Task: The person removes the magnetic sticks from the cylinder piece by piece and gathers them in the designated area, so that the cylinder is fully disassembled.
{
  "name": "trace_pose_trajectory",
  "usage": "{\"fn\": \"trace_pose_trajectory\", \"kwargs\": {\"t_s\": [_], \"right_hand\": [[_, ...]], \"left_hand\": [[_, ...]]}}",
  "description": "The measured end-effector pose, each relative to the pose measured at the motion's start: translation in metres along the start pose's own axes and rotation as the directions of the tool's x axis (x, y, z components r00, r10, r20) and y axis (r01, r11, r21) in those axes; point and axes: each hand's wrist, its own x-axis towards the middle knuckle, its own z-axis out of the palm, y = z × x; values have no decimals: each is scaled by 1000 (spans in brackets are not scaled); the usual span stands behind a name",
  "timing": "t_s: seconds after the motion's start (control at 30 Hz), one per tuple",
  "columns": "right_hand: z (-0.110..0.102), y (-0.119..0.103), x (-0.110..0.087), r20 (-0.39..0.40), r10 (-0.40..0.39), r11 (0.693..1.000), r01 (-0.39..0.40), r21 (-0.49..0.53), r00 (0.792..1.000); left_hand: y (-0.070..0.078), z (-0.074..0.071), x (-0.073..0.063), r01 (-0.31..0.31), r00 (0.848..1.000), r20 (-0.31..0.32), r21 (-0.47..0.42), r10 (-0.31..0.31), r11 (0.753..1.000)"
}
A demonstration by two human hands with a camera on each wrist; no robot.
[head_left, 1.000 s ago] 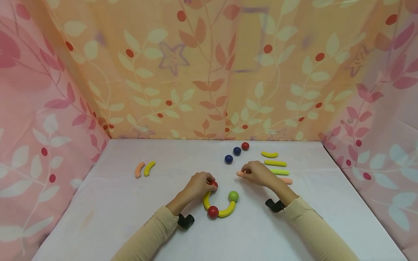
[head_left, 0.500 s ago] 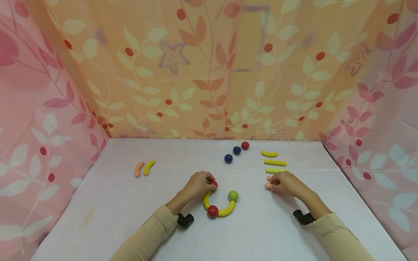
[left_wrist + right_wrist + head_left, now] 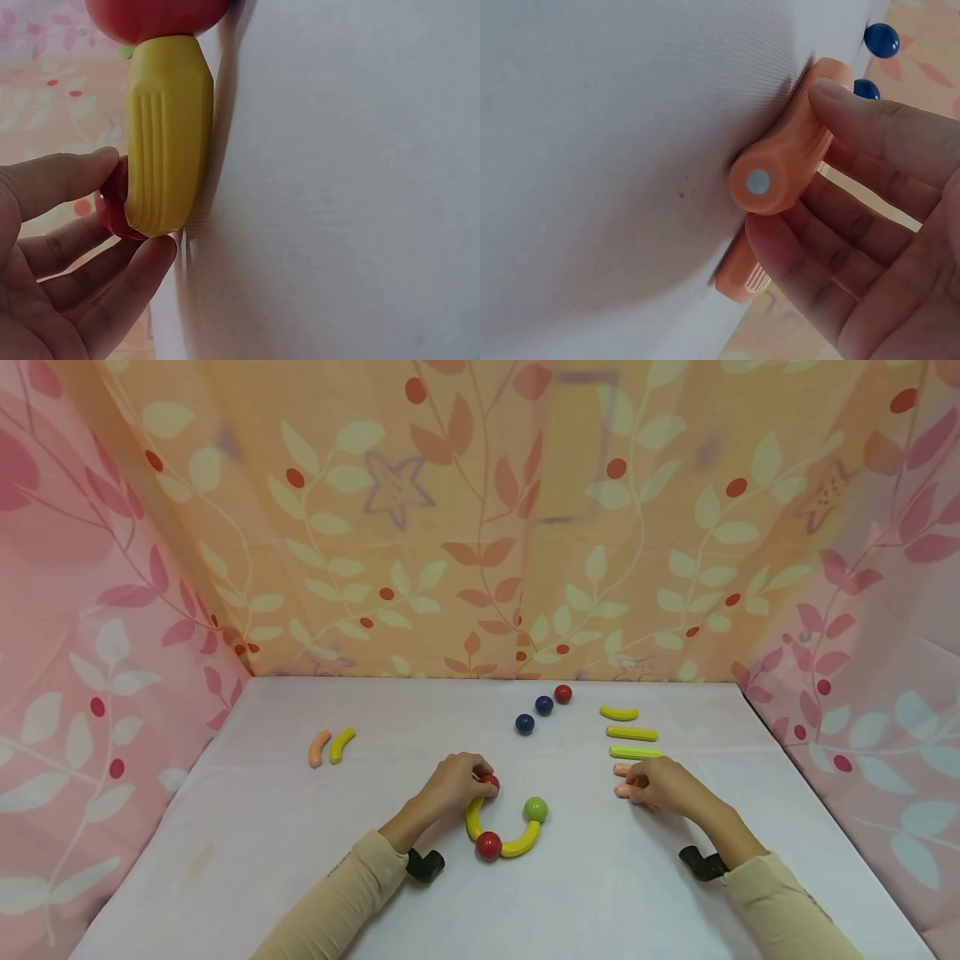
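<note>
My left hand (image 3: 453,785) pinches a red ball (image 3: 491,782), which touches one end of a yellow curved stick (image 3: 169,135). That stick belongs to a U-shaped chain with a second red ball (image 3: 489,846), another yellow curved stick (image 3: 521,841) and a green ball (image 3: 536,810). Further right, my right hand (image 3: 663,785) pinches a salmon-orange curved stick (image 3: 810,124) with a pale round disc on its end. The stick appears to lie on or just over the white table. Close beside it is another salmon-orange stick (image 3: 739,281), partly hidden by the fingers.
Beyond the right hand lie a lime stick (image 3: 633,752), a straight yellow stick (image 3: 632,733) and a curved yellow one (image 3: 618,714). Blue balls (image 3: 525,724) and a red ball (image 3: 562,694) sit at the back. An orange stick (image 3: 319,749) and yellow stick (image 3: 342,745) lie left.
My right hand has moved right and slightly nearer, carrying the salmon-orange stick to beside the other one. Over the last half second it shifts only slightly. The left hand holds still.
</note>
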Motion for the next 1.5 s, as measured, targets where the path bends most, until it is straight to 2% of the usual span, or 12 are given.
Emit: {"fn": "trace_pose_trajectory", "kwargs": {"t_s": [0.3,0.47,0.57,0.7,0.87,1.07,1.23,1.37,1.5], "right_hand": [[-6,-5,-1,-33,45,999,-45,13,998],[-9,-16,0,-104,-10,1000,10,-5,995],[-8,-27,2,-118,-47,998,51,28,992],[-5,-41,7,-87,-82,991,91,103,993],[3,-54,16,-76,-162,978,171,120,984],[11,-72,30,-66,-224,962,231,143,972],[15,-97,43,-52,-265,951,270,150,963],[20,-117,54,-11,-301,943,299,143,954],[25,-129,62,52,-311,943,301,144,949]], "left_hand": [[1,-1,0,7,1000,9,5,-7,1000],[1,-1,0,-2,1000,18,14,2,1000],[0,-1,0,1,1000,22,11,-1,1000],[-2,0,0,-7,1000,22,13,7,1000],[-4,1,0,1,1000,20,12,-1,1000],[-3,0,-5,39,999,15,29,-40,999],[-1,-3,-10,82,997,5,59,-82,995],[-2,-4,-14,116,993,9,73,-117,991],[-2,-6,-15,79,997,16,88,-80,993]]}}
